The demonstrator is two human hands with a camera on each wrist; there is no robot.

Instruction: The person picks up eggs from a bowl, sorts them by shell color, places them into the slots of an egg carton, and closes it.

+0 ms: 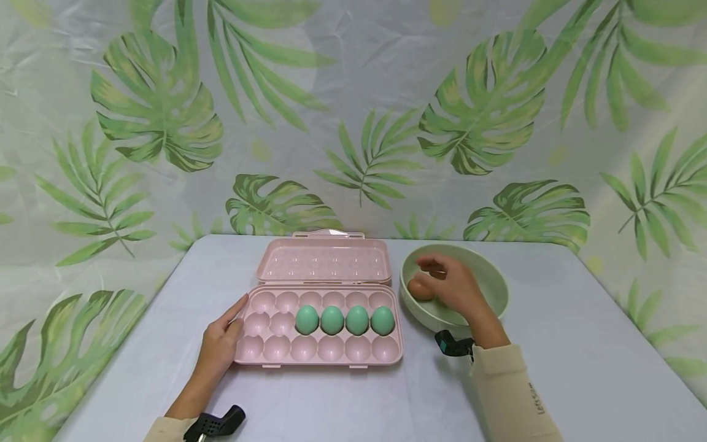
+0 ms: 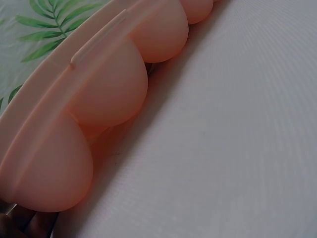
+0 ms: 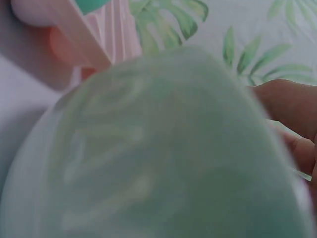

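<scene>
Cream sleeves, black wrist mounts

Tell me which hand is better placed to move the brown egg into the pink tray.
Right. The right hand is already inside the green bowl, fingers at the brown egg. The left hand rests against the pink tray at its far end, apparently steadying it.

Staged tabletop, leaf-print backdrop

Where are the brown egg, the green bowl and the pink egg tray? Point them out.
brown egg (image 1: 420,289), head view, its exposed left side.
green bowl (image 1: 493,279), head view, right rim.
pink egg tray (image 1: 331,350), head view, an empty front-row cup.
</scene>
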